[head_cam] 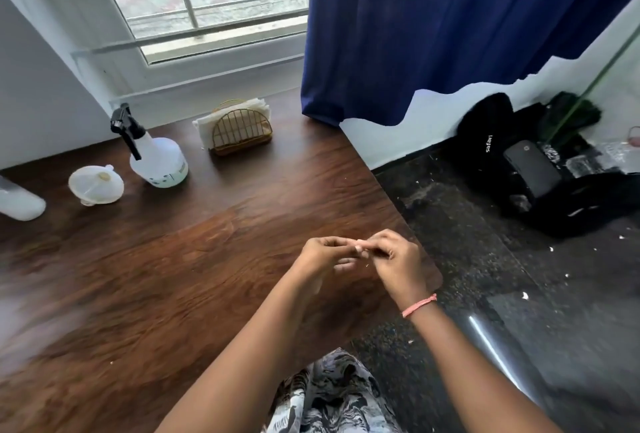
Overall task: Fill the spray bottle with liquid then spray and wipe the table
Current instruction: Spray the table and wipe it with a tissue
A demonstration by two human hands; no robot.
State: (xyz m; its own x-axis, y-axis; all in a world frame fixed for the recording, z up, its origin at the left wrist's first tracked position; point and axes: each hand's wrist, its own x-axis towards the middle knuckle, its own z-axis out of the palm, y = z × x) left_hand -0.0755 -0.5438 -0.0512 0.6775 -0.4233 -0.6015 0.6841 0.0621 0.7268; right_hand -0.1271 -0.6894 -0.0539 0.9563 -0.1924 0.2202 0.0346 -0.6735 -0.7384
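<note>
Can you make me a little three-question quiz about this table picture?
1. True or false: the spray bottle stands upright on the wooden table.
2. What sits just left of the spray bottle: A a cup, B a white funnel, C a phone?
3. What holds the white napkins near the window?

Key: 1 true. 2 B. 3 the gold wire napkin holder.

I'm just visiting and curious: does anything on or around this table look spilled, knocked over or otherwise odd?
Nothing looks spilled. The spray bottle stands upright with its head on, but the funnel beside it lies tipped on the table. White specks litter the dark floor. Both hands, left hand and right hand, meet fingertip to fingertip, apparently holding nothing.
</note>
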